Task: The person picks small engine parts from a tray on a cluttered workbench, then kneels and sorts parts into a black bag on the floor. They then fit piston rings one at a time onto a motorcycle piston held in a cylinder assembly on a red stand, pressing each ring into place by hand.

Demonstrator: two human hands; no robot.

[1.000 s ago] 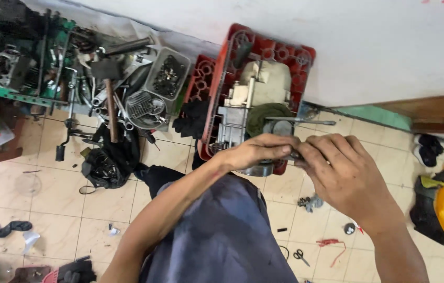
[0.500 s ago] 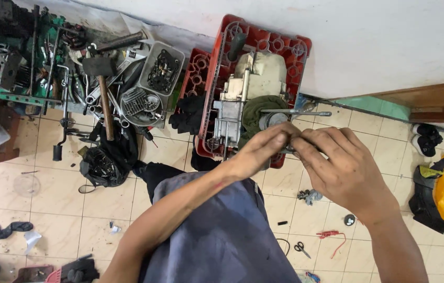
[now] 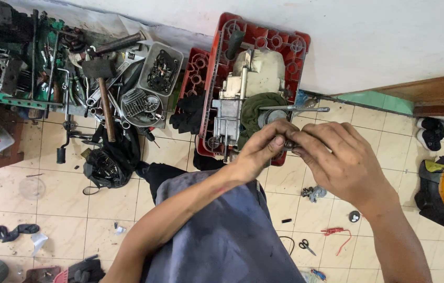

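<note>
You are pinching a small dark metal part (image 3: 288, 145) between the fingertips of both hands, your left hand (image 3: 262, 149) closing on it from the left and your right hand (image 3: 337, 160) wrapping over it from the right, so that most of the part is hidden. You are holding it just above the near edge of the red plastic crate (image 3: 290, 50), in front of the grey and cream engine (image 3: 243, 91) lying in that crate. A long metal rod (image 3: 295, 109) is lying across the engine just beyond your fingers, and a hammer (image 3: 101, 86) is lying among the tools well off to your left.
</note>
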